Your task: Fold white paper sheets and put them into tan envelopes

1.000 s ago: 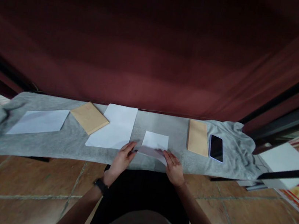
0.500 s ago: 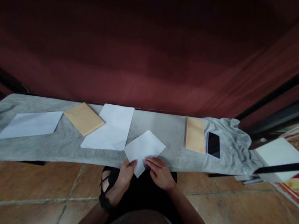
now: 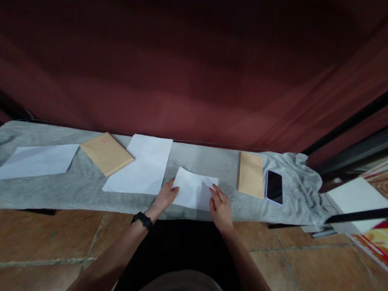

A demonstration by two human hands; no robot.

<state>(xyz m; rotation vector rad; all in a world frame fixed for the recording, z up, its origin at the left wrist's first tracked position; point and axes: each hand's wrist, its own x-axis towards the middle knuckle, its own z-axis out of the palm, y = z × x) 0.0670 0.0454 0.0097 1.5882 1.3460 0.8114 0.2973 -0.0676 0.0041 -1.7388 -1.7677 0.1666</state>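
A folded sheet of white paper (image 3: pixel 193 191) lies on the grey cloth right in front of me, its long side running left to right. My left hand (image 3: pixel 166 194) pinches its left edge between thumb and fingers. At the right edge, my right hand (image 3: pixel 220 207) has its thumb and fingers closed on the paper. Left of the paper rests a stack of larger white sheets (image 3: pixel 147 168), partly covered by a brown envelope (image 3: pixel 106 153).
Grey cloth (image 3: pixel 199 158) covers the long narrow bench. Another white sheet (image 3: pixel 36 159) is at the left. To the right are a stack of brown envelopes (image 3: pixel 252 175) and a phone (image 3: pixel 275 187). A dark red panel (image 3: pixel 198 117) rises behind.
The paper has turned from a diamond position to straight and now lies farther forward on the cloth. Both hands have moved forward and apart, to its left and right edges.
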